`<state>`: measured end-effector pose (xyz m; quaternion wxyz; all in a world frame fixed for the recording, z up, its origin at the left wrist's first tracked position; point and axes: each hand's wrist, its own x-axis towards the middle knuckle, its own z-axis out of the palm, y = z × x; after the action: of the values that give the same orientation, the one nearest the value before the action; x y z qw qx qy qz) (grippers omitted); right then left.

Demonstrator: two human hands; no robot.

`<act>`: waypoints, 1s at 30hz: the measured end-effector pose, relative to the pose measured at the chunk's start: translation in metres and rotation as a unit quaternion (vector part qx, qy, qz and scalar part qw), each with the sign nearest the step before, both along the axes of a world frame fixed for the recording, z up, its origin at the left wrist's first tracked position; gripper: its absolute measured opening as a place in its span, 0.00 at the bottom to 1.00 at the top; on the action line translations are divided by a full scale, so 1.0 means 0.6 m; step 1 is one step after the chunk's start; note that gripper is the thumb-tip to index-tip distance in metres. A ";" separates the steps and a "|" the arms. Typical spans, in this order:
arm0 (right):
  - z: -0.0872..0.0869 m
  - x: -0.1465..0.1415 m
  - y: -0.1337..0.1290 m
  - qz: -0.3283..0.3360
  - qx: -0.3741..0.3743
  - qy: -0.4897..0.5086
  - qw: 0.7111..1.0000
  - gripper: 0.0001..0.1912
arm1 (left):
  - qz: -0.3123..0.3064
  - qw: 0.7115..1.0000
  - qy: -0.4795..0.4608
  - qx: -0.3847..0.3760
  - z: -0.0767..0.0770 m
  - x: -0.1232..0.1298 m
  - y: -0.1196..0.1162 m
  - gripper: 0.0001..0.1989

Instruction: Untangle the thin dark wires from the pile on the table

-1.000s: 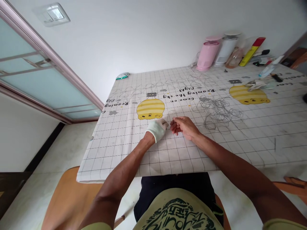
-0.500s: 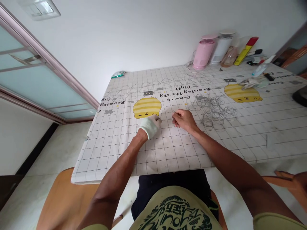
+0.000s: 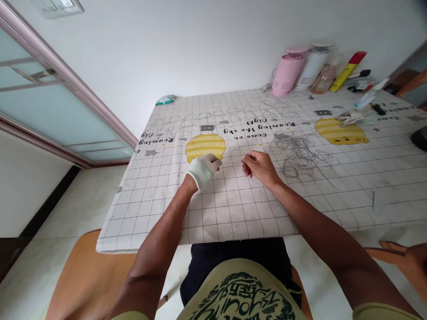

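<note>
My left hand [image 3: 203, 171] wears a white knit glove and rests curled on the grid-printed tablecloth [image 3: 213, 213], over the lower edge of a yellow-striped cartoon bear [image 3: 205, 146]. My right hand [image 3: 260, 168] is bare, a short gap to the right of the glove, with thumb and fingertips pinched on what looks like a thin wire [image 3: 244, 159]. A loose tangle of thin grey wire [image 3: 300, 155] lies just beyond it to the right. Fainter wire loops [image 3: 263, 106] spread across the far side of the cloth.
Along the far edge stand a pink container [image 3: 286, 73], a white container [image 3: 312, 66] and a yellow-and-red tube [image 3: 347, 71]. A crumpled glove or cloth [image 3: 353, 118] lies at the far right. A sliding glass door [image 3: 56, 93] runs along the left.
The gloved left hand has shifted slightly left and toward the bear. My right hand has turned, bringing its fingertips closer together. The whole view has swung a little.
</note>
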<state>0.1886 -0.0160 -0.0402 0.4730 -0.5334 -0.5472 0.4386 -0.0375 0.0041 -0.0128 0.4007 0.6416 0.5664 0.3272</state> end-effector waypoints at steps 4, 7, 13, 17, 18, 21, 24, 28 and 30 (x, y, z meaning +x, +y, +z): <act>0.006 -0.001 -0.001 0.003 0.005 0.033 0.999 0.13 | -0.006 0.995 -0.088 -0.037 0.008 -0.002 0.004 0.09; 0.012 -0.001 -0.004 0.007 0.004 0.049 0.999 0.14 | -0.042 0.984 -0.162 -0.058 0.007 0.004 0.001 0.11; 0.016 0.001 -0.005 0.035 -0.015 0.103 0.994 0.14 | -0.080 0.976 -0.195 -0.048 -0.007 0.019 -0.012 0.13; 0.018 -0.001 -0.007 0.047 -0.023 0.114 0.992 0.15 | -0.083 0.982 -0.168 -0.038 -0.004 0.029 -0.020 0.13; 0.019 -0.003 -0.009 0.048 -0.022 0.117 0.992 0.15 | -0.074 0.983 -0.163 -0.034 -0.002 0.032 -0.022 0.13; 0.020 -0.009 -0.014 0.048 -0.015 0.123 0.991 0.15 | -0.044 0.988 -0.150 -0.015 0.000 0.043 -0.028 0.12; 0.021 -0.017 -0.019 0.062 -0.012 0.125 0.990 0.16 | -0.063 0.988 -0.134 0.032 -0.003 0.048 -0.032 0.09; 0.023 -0.022 -0.025 0.079 -0.012 0.117 0.990 0.15 | -0.072 0.990 -0.111 0.057 -0.007 0.049 -0.032 0.08; 0.026 -0.023 -0.027 0.084 -0.010 0.100 0.991 0.15 | -0.064 0.991 -0.100 0.059 -0.007 0.048 -0.033 0.08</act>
<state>0.1750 -0.0324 -0.0244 0.4817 -0.4437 -0.5358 0.5330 -0.0085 -0.0155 -0.0168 0.4369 0.6627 0.4612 0.3966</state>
